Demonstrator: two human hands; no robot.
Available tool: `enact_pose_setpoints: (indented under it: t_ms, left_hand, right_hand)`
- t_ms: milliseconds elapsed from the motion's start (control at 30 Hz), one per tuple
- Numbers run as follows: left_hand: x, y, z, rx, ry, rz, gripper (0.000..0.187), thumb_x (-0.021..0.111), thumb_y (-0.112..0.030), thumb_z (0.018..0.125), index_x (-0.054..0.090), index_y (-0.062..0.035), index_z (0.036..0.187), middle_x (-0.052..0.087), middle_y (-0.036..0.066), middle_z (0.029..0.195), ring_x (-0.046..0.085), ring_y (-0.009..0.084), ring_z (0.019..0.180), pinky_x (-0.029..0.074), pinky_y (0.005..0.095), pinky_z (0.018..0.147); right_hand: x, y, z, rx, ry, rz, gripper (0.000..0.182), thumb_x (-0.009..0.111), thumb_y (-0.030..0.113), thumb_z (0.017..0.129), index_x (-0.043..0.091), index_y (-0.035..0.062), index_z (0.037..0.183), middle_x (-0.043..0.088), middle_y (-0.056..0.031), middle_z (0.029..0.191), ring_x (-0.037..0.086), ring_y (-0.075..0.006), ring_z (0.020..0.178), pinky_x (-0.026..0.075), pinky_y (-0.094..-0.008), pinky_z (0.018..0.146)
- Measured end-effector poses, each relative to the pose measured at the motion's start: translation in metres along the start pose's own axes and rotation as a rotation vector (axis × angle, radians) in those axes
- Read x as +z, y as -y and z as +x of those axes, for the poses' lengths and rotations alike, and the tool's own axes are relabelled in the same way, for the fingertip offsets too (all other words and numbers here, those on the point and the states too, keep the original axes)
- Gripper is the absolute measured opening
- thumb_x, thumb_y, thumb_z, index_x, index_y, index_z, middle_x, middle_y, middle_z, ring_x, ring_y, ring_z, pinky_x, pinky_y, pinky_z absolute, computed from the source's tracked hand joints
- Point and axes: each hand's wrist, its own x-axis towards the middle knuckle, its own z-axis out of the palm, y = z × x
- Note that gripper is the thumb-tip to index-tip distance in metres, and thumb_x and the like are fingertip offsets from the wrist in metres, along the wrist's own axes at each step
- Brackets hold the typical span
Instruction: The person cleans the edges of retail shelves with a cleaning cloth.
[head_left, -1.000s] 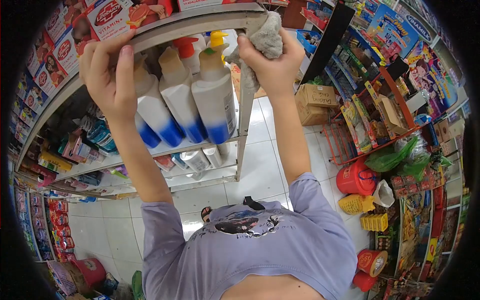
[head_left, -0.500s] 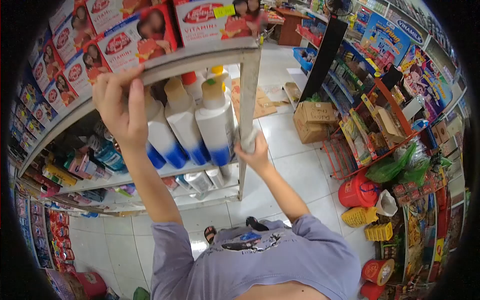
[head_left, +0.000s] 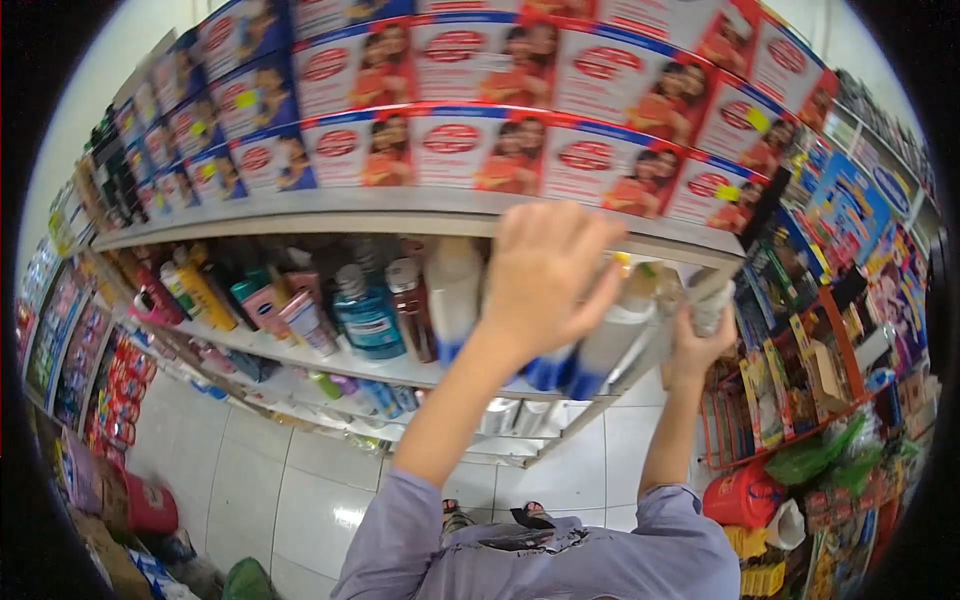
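My left hand (head_left: 555, 270) is at the front edge of the metal shelf (head_left: 370, 222), its fingers bent over the edge and its thumb below; the hand is slightly blurred. My right hand (head_left: 703, 345) closes around a crumpled whitish cloth (head_left: 711, 308) by the shelf's right corner post. Behind and below my left hand stand white bottles with blue bases (head_left: 612, 340), partly hidden by my forearm. Lifebuoy Vitamin+ boxes (head_left: 465, 150) are stacked in rows above the edge.
A blue mouthwash bottle (head_left: 368, 318) and several tubes and bottles share the shelf to the left. A red bucket (head_left: 743, 497) and a red rack (head_left: 785, 400) stand to the right. White floor tiles (head_left: 320, 465) lie below.
My view has swung left, so the shelf's front now spans the picture. My left hand is closer to the right corner post. My right hand still holds the cloth, now higher on the post.
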Motion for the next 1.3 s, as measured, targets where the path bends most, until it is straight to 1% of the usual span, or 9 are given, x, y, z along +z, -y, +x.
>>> enact_pose_setpoints:
  t_ms: [67,267,333,433,533,800,1033,1133,1300]
  left_hand:
    - [0.001,0.004,-0.002,0.025,-0.026,-0.046,0.026,0.055,-0.02,0.063,0.052,-0.0103,0.087,0.045,0.006,0.079,0.042,0.0225,0.077,0.029,0.0345,0.069]
    - [-0.006,0.008,-0.005,0.077,-0.055,-0.119,0.031,0.055,-0.02,0.062,0.049,-0.0075,0.089,0.042,0.007,0.079,0.041,0.0223,0.078,0.029,0.0344,0.073]
    - [-0.007,0.009,-0.005,0.095,-0.051,-0.141,0.033,0.055,-0.02,0.061,0.048,-0.0056,0.09,0.042,0.007,0.081,0.04,0.0222,0.08,0.029,0.0341,0.074]
    - [-0.008,0.007,-0.005,0.115,-0.076,-0.115,0.036,0.055,-0.02,0.06,0.047,-0.0042,0.091,0.043,0.008,0.082,0.04,0.0221,0.081,0.029,0.034,0.074]
    - [-0.011,0.002,-0.005,0.101,-0.04,-0.089,0.036,0.056,-0.021,0.06,0.047,-0.0034,0.09,0.043,0.008,0.083,0.04,0.0221,0.082,0.029,0.0339,0.074]
    - [-0.011,0.012,-0.005,0.222,-0.049,-0.09,0.026,0.056,-0.025,0.06,0.049,-0.0064,0.077,0.044,0.009,0.083,0.04,0.0215,0.084,0.028,0.034,0.073]
    - [-0.01,0.019,-0.007,0.228,0.0,-0.141,0.028,0.057,-0.026,0.059,0.049,-0.0065,0.077,0.043,0.008,0.085,0.039,0.0215,0.084,0.027,0.0344,0.074]
    - [-0.008,0.021,-0.007,0.249,0.002,-0.131,0.03,0.057,-0.027,0.059,0.049,-0.0063,0.078,0.043,0.008,0.086,0.038,0.0215,0.085,0.026,0.0346,0.074]
    - [-0.01,0.022,-0.006,0.243,0.059,-0.137,0.032,0.057,-0.03,0.06,0.049,-0.0076,0.082,0.044,0.008,0.091,0.038,0.0222,0.087,0.026,0.0356,0.076]
  right_hand:
    - [0.006,0.019,-0.002,-0.049,-0.03,0.017,0.035,0.06,0.002,0.059,0.051,-0.0048,0.092,0.057,-0.0102,0.078,0.055,-0.0159,0.068,0.043,-0.0261,0.062]
    - [0.004,-0.02,-0.063,-0.162,-0.041,-0.214,0.035,0.055,0.001,0.064,0.048,-0.007,0.097,0.058,-0.0141,0.083,0.057,-0.0192,0.073,0.043,-0.0275,0.065]
    - [0.0,-0.036,-0.1,-0.07,0.081,-0.213,0.038,0.055,0.0,0.064,0.046,-0.0074,0.1,0.056,-0.0156,0.087,0.057,-0.0224,0.076,0.043,-0.0286,0.068]
    - [0.007,-0.031,-0.134,-0.022,-0.011,-0.238,0.03,0.049,0.0,0.069,0.047,-0.007,0.098,0.056,-0.0131,0.083,0.054,-0.0187,0.073,0.042,-0.0278,0.067]
    - [-0.003,-0.038,-0.139,0.098,0.085,-0.276,0.033,0.05,0.002,0.07,0.044,-0.0063,0.102,0.055,-0.0147,0.086,0.054,-0.0195,0.077,0.041,-0.0279,0.07]
    - [-0.007,-0.059,-0.106,-0.051,0.007,-0.26,0.042,0.054,0.006,0.069,0.041,-0.0055,0.108,0.052,-0.0169,0.098,0.053,-0.0243,0.087,0.04,-0.0308,0.075]
    - [-0.004,-0.018,-0.033,-0.082,-0.048,-0.155,0.035,0.053,0.007,0.072,0.044,-0.0073,0.103,0.054,-0.0143,0.091,0.053,-0.0209,0.081,0.041,-0.0291,0.071]
    - [-0.001,-0.017,-0.033,-0.074,-0.058,-0.179,0.036,0.048,0.011,0.079,0.041,-0.0083,0.108,0.052,-0.0142,0.099,0.051,-0.0186,0.088,0.039,-0.0281,0.075]
    - [0.008,-0.019,-0.061,-0.121,-0.123,-0.239,0.038,0.05,0.01,0.077,0.04,-0.0094,0.109,0.051,-0.016,0.102,0.051,-0.0203,0.091,0.039,-0.0296,0.076]
